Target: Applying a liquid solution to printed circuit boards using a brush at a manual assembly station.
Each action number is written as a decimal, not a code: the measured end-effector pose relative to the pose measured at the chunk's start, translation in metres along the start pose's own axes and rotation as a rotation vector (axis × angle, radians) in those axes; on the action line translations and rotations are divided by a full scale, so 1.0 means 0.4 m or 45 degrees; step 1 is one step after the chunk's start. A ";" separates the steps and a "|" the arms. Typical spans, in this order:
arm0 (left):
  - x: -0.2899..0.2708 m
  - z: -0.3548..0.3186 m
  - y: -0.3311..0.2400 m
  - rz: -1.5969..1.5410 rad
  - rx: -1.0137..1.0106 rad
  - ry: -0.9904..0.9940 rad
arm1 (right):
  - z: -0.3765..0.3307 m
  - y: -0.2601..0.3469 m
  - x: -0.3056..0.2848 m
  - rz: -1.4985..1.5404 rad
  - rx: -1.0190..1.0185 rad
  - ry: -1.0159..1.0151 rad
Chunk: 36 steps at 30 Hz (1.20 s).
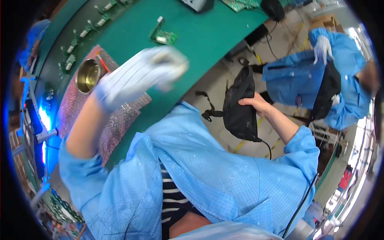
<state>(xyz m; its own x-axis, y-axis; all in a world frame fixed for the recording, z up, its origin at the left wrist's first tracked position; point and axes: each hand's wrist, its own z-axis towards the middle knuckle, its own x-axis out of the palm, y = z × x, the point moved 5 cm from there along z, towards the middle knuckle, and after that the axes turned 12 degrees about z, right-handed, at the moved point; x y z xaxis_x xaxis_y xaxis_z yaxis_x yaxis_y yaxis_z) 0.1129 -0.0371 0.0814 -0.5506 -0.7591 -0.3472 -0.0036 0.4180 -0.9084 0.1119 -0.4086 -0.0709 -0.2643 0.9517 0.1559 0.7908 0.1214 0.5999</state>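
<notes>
My right hand (256,105), bare, grips a black fabric pouch (240,114) by its side, with the thumb lying over its front. A strap with a buckle dangles from the pouch, and a thin black cable leaves its lower end. Out over the green table, my left hand (160,66) wears a white striped glove. Its fingers look bent but are smeared by motion, so whether they hold anything is unclear. Just beyond that glove lies a small green circuit board (167,38) with white parts. A metal bowl (80,76) with yellowish contents stands left of it.
Pinkish bubble wrap (116,130) lies beneath the bowl, with a red-orange tool (102,62) beside it. Several circuit boards (85,31) line the table's far left. A person (296,76) in a blue coat stands at right, holding a dark item. Cables (272,44) trail toward the floor.
</notes>
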 end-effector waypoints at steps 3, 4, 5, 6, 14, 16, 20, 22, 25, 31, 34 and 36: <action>0.072 -0.217 0.114 0.303 -0.240 0.050 | -0.045 -0.237 -0.101 0.228 0.321 -0.096; 0.103 -0.304 0.158 0.270 -0.368 0.143 | -0.076 -0.321 -0.126 0.302 0.500 -0.155; 0.140 -0.379 0.196 0.418 -0.427 0.232 | -0.105 -0.398 -0.144 0.376 0.692 -0.209; 0.187 -0.454 0.243 0.425 -0.549 0.337 | -0.122 -0.459 -0.149 0.396 0.724 -0.209; 0.429 -0.802 0.513 0.250 -0.991 0.472 | -0.194 -0.732 0.041 0.462 1.119 -0.069; 0.464 -0.820 0.541 0.195 -1.008 0.420 | -0.174 -0.710 0.077 0.401 1.067 -0.053; 0.503 -0.829 0.570 0.115 -0.995 0.311 | -0.068 -0.597 0.152 0.269 0.830 -0.026; 0.520 -0.833 0.577 0.077 -0.981 0.254 | 0.004 -0.526 0.209 0.192 0.683 0.011; 0.549 -0.845 0.580 0.029 -0.956 0.191 | 0.103 -0.425 0.319 0.098 0.493 0.083; 0.610 -0.876 0.570 -0.066 -0.919 0.083 | 0.233 -0.298 0.548 -0.058 0.267 0.248; 0.640 -0.888 0.567 -0.106 -0.903 0.044 | 0.260 -0.285 0.624 -0.129 0.224 0.300; 0.661 -0.894 0.564 -0.136 -0.897 0.022 | 0.269 -0.286 0.659 -0.161 0.208 0.323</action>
<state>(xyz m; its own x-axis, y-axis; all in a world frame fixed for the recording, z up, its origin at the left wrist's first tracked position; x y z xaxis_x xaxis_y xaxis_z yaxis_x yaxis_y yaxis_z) -0.3319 0.0349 -0.1319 -0.5303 -0.8084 -0.2554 -0.5937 0.5692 -0.5688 0.0111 -0.1414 -0.1830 -0.4791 0.8282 0.2907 0.8155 0.2975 0.4965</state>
